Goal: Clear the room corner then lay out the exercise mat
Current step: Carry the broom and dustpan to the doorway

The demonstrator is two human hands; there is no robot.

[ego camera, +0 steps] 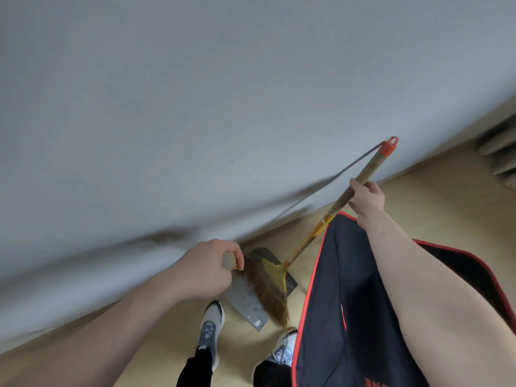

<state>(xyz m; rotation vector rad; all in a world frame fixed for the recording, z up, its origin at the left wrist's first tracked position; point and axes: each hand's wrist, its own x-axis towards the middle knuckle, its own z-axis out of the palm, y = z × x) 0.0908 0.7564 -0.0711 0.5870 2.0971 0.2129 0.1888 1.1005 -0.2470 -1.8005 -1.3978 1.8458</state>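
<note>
Pale grey wall (223, 93) fills most of the view, meeting a yellowish floor (435, 196) along a slanted line. At the foot of the wall stands a long-handled dustpan (245, 300), its grey speckled metal pan resting on the floor between the wall and the person's feet. The right hand (365, 198) is curled round the dustpan's wooden handle (363, 177) just below its orange cap (389, 145). The left hand (206, 270) is clamped on the pale handle end of a short brown-bristled broom (268, 291), whose bristles lie across the pan. A dark navy bag with red piping (335, 289) hangs from the right arm, beside the dustpan's shaft; red lettering shows near its bottom edge but is too cut off to read. Two grey and white sneakers (210, 328) stand on the floor just below the pan. At far right a blurred stack of grey slabs (499, 152) sits by the wall
</note>
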